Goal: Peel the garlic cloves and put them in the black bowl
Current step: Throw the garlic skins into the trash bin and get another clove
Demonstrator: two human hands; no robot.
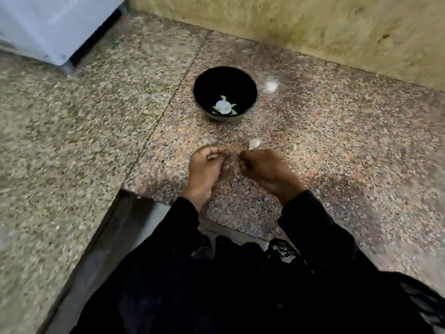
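Observation:
The black bowl [225, 92] stands on the speckled granite counter [313, 145] and holds several pale peeled garlic cloves [224, 107]. A garlic piece [254, 142] lies on the counter just beyond my right hand. A blurred white garlic lump [271, 85] sits right of the bowl. My left hand [204, 171] and my right hand [267, 171] hover close together in front of the bowl, fingers curled. The frame is blurred, and whether either hand holds a clove is hidden.
A yellowish tiled wall [313, 32] rises behind the counter. A pale blue-white appliance [48, 25] stands at the far left. The counter's front edge [168, 201] runs under my wrists. A small greenish scrap [295, 147] lies to the right.

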